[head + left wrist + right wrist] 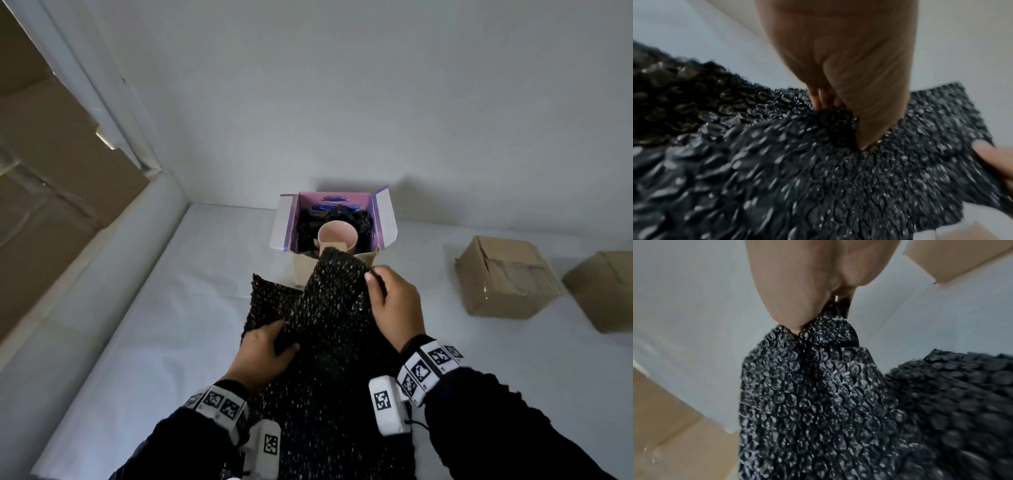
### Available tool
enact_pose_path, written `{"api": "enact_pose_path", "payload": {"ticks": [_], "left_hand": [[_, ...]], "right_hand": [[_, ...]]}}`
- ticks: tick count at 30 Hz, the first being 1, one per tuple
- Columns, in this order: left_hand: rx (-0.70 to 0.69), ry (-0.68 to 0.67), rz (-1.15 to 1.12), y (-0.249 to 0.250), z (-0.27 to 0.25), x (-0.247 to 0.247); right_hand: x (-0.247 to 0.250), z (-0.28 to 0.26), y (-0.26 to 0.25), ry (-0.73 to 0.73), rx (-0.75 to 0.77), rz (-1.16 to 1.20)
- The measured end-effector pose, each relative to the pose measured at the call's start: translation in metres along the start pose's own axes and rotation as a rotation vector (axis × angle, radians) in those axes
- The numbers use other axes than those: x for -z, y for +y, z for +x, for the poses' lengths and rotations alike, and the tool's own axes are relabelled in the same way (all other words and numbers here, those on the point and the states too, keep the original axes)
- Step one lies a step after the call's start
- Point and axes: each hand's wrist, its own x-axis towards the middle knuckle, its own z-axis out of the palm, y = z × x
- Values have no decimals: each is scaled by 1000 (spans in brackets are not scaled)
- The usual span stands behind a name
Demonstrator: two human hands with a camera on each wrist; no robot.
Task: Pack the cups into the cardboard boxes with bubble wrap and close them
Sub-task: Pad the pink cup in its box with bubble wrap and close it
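I'm gripping black bubble wrap [329, 308] in left hand [263, 353] and right hand [394, 308], both grips closed; next, I judge, covering the pink cup [337, 236] in the open box [383, 222] at 12 o'clock

open box [334, 263]: at the back middle of the table [171, 308], against the wall, flaps up.
cup [337, 236]: inside the open box, with bubble wrap packed behind it and at its sides.
bubble wrap sheet [329, 308]: in front of the open box, its far end overlapping the box's near wall.
left hand [263, 349]: on the sheet's left edge, nearer the person.
right hand [394, 301]: on the sheet's right edge, farther forward.
closed boxes [507, 277]: two on the table, right of the open box, side by side, apart from it.
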Motion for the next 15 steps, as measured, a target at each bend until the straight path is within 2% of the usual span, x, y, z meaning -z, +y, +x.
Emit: {"api": "enact_pose_path", "payload": {"ticks": [2,4,6,8,10,12,15], "left_hand": [[53,-58,-249,7,0,9],[14,31,-376,12,4,19],[-30,119,-291,13,11,31],[-38,93,-196,14,18,42],[-74,72,-141,15,23,48],[-160,136,-92,16,26,50],[-198,202,-216,27,30,58]], "right_hand": [[12,8,-2,81,-41,103],[24,18,0,124,-26,148],[34,28,2,134,18,126],[38,36,5,135,41,142],[41,42,1,155,15,200],[43,47,-5,190,-42,273],[49,52,-14,230,-82,431]]}}
